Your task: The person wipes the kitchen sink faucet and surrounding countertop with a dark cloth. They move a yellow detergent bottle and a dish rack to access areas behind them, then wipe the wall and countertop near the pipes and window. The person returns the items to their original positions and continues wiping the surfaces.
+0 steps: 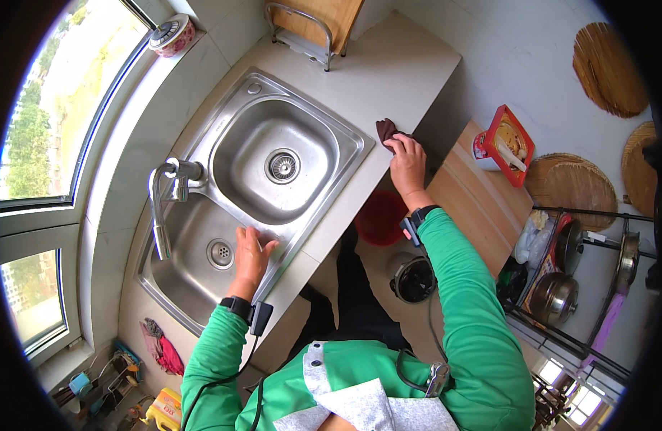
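Note:
My right hand [407, 161] presses its fingers on a dark brown cloth [386, 133] at the front edge of the beige countertop [374, 86], right of the sink. My left hand [251, 258] hovers over the lower basin of the stainless-steel double sink [185, 264], fingers apart, with nothing in it. The upper basin [239, 156] holds no dishes, and its strainer drain [283, 166] is in view. A chrome faucet [161, 215] reaches over the lower basin from the window side.
A wooden cutting board [339, 21] leans in a metal rack behind the sink. At right stand a wooden board surface [471, 199], a red-rimmed container [495, 156] and a pot rack [568, 334]. Below are a red bucket [380, 218] and a black-lined bin [413, 279]. Crumpled cloths [161, 347] lie at lower left.

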Motion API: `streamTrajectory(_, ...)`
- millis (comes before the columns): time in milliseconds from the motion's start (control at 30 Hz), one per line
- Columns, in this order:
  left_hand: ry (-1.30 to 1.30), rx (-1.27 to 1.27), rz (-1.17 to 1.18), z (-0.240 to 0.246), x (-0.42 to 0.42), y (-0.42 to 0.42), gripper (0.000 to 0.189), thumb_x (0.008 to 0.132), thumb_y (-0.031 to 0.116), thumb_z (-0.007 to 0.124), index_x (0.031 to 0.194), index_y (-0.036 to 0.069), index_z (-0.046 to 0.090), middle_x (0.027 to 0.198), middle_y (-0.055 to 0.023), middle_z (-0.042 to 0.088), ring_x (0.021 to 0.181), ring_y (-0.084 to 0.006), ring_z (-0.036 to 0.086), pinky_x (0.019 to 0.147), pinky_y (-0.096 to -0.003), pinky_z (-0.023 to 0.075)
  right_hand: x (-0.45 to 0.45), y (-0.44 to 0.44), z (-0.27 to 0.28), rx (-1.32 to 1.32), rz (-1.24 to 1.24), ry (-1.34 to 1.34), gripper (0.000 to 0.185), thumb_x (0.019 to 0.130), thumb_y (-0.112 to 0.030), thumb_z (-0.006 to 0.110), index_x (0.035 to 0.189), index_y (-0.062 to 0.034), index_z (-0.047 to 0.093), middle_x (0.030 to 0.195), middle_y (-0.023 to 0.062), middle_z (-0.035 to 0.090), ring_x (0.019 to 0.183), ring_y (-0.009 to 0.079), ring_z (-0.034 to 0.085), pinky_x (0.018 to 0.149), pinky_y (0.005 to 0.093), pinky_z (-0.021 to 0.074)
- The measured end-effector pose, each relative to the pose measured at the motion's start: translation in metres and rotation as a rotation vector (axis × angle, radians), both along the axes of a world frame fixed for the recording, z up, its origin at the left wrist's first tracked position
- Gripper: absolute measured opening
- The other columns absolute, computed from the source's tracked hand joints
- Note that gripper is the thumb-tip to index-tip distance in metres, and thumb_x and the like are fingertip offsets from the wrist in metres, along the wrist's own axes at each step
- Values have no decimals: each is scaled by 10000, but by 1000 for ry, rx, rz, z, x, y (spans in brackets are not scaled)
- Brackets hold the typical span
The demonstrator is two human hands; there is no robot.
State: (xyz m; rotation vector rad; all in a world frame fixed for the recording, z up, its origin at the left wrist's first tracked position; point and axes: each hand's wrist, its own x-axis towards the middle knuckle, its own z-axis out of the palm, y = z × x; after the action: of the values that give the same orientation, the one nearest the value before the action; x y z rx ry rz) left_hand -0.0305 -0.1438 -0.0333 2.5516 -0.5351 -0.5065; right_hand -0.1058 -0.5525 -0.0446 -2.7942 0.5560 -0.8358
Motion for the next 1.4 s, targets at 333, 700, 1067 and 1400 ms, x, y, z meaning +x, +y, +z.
streamTrajectory(333,437,152,42,-45,-49,39,1192,666,542,916,1426,-148,309,1358,-338,432,1252,-451,483,1083,-467,431,-93,210,7,213,633,142,245,863,-121,588,1088,-158,677,1225,24,594,1204,235,537,1085,449,402)
streamTrajectory(700,449,186,-20,-84,-43,62,1145,597,570,950,1269,-121,331,1287,-282,446,1196,-387,484,1040,-469,420,16,-35,-34,188,-126,-225,334,893,8,570,1185,-137,644,1330,121,579,1194,357,545,1056,463,440)
streamTrajectory(1067,435,124,-57,-90,-38,72,1157,674,514,931,1341,-151,259,1332,-283,383,1261,-373,417,1097,-465,355,-64,159,-27,919,-172,-344,499,954,48,503,1439,-55,452,1380,217,502,1320,366,498,1129,417,395)
streamTrajectory(1400,578,116,-69,-84,-30,82,1186,706,501,920,1366,-178,206,1384,-293,327,1314,-338,346,1155,-435,284,29,-34,-65,1023,-433,-646,249,945,19,469,1157,-35,589,1093,161,648,1052,284,628,942,381,499)
